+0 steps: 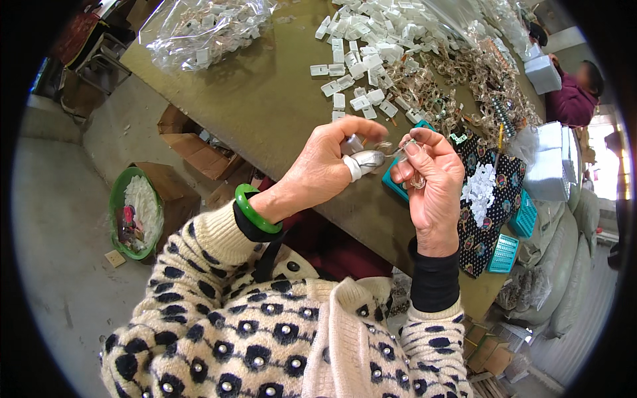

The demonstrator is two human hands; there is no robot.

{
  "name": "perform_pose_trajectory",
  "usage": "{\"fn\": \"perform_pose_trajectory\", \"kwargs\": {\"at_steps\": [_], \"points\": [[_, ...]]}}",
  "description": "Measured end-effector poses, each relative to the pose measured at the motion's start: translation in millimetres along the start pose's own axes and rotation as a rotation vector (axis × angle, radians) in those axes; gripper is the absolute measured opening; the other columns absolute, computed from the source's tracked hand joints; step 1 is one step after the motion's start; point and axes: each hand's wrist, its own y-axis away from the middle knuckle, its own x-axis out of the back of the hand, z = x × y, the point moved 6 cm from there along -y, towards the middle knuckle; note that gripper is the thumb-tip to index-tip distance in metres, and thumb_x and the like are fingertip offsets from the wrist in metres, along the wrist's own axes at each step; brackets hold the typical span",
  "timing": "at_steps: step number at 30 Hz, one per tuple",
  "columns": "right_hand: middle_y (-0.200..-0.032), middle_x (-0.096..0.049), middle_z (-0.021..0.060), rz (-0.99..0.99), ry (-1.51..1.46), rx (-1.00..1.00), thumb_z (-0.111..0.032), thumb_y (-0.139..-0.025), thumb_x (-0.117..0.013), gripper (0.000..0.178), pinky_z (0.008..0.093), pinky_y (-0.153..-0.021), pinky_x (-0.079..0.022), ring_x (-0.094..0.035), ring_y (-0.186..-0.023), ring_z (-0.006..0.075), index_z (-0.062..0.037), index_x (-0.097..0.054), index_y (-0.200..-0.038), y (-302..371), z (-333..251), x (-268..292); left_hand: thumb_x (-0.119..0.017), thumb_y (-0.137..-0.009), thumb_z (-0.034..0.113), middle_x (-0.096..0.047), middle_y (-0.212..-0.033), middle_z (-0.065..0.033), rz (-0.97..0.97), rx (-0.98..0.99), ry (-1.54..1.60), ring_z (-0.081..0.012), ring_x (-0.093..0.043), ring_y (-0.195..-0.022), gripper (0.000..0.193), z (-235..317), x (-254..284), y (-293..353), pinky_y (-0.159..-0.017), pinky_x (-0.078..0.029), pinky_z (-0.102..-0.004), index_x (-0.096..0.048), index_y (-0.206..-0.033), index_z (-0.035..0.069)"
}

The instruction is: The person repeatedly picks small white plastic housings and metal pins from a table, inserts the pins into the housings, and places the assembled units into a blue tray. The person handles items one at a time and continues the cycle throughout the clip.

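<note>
My left hand [325, 162], its thumb wrapped in white tape and a green bangle on the wrist, curls its index finger toward the thumb. Between them shows a small brownish-clear stranded piece [383, 145], too fine to name. Close beside it, my right hand [430, 166] pinches a thin see-through strand [406, 150] between thumb and fingertips. Part of that strand hangs in a loop below the fingers. Whether the two hands hold one piece or two, I cannot tell. Beneath the right hand lies a teal plastic basket [393, 182], mostly hidden.
Small white plastic boxes [361, 66] and a heap of tangled see-through pieces [458, 86] cover the table's far side. White bits [479, 192] lie on a dark patterned cloth [494, 232]. A filled plastic bag [202, 36] sits far left. A person in purple [567, 99] is at right.
</note>
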Motion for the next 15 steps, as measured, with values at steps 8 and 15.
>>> {"fn": "perform_pose_trajectory", "kwargs": {"at_steps": [8, 15], "points": [[-0.083, -0.059, 0.0063, 0.029, 0.175, 0.145, 0.002, -0.089, -0.065, 0.018, 0.0252, -0.054, -0.046, -0.056, -0.058, 0.0111, 0.0040, -0.058, -0.106, 6.8, -1.3, -10.3, -0.076, -0.084, 0.009, -0.066, -0.089, 0.0006, 0.037, -0.187, -0.228, -0.0039, -0.058, -0.080, 0.024, 18.0, 6.5, 6.9, -0.072, -0.048, -0.0202, -0.068, -0.105, 0.001], [-0.091, -0.063, 0.0086, -0.018, 0.138, 0.104, 0.004, -0.087, -0.067, 0.019, 0.0246, -0.060, -0.049, -0.060, -0.065, 0.0117, 0.0034, -0.059, -0.105, 4.9, 2.4, -12.6, -0.072, -0.087, 0.008, -0.071, -0.090, -0.0045, -0.009, 0.102, 0.128, -0.0061, -0.061, -0.076, 0.021, -2.8, 4.7, 3.5, -0.066, -0.049, -0.0207, -0.070, -0.105, -0.002]]}}
